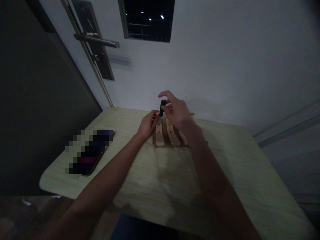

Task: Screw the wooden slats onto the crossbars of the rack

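My right hand (177,110) grips a screwdriver (163,106) by its black handle, with thumb and some fingers round it and the index finger raised. The screwdriver stands nearly upright, its metal shaft pointing down at the upper end of a pale wooden piece (159,136). My left hand (147,125) is closed at the upper left of that piece, fingertips beside the shaft. Another wooden piece with dark holes (172,135) lies to the right on the same brown board (167,143). A third is partly covered by my right wrist. The screwdriver's tip is too small to make out.
A light wood-grain table (147,180) carries the work. A phone (93,151), partly pixelated, lies at the left. Behind the table stands a white door (225,60) with a metal lever handle (97,40) and a small dark window (150,20).
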Available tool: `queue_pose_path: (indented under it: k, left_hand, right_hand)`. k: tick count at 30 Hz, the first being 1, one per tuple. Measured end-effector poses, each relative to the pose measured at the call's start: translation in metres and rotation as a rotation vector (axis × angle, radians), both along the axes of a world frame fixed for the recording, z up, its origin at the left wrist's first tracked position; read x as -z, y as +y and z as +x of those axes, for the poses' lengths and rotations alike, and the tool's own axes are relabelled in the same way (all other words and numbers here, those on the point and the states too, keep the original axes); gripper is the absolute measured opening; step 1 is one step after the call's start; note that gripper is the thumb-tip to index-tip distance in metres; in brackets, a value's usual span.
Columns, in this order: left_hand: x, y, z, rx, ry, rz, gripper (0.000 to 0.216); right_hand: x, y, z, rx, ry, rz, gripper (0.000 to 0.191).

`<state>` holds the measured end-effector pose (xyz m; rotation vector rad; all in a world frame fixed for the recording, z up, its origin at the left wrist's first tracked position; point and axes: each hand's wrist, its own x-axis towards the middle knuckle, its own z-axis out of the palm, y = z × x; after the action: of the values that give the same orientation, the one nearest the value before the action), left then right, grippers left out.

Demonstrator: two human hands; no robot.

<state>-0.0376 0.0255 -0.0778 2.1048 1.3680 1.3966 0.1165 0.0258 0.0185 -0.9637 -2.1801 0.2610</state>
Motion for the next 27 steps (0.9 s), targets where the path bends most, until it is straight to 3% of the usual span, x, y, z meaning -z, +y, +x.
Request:
queue_pose_path:
  k: [6,10,17,27]
  left_hand:
    - [0.001,0.001,0.001,0.007,-0.004,-0.001,0.023]
    - [0.0,0.001,0.0,0.013,-0.005,-0.009,0.022]
    - [0.0,0.001,0.001,-0.006,-0.01,-0.016,0.022]
    - [0.001,0.001,0.001,0.007,-0.01,0.011,0.022]
  right_hand:
    - [-0.004,-0.002,-0.003,0.047,-0.013,-0.008,0.024]
    - [-0.001,-0.002,-0.007,0.086,-0.029,0.004,0.024]
    - [0.006,0.002,-0.005,-0.006,-0.008,0.029,0.037]
    - [-0.002,-0.002,-0.004,0.09,-0.027,0.012,0.028]
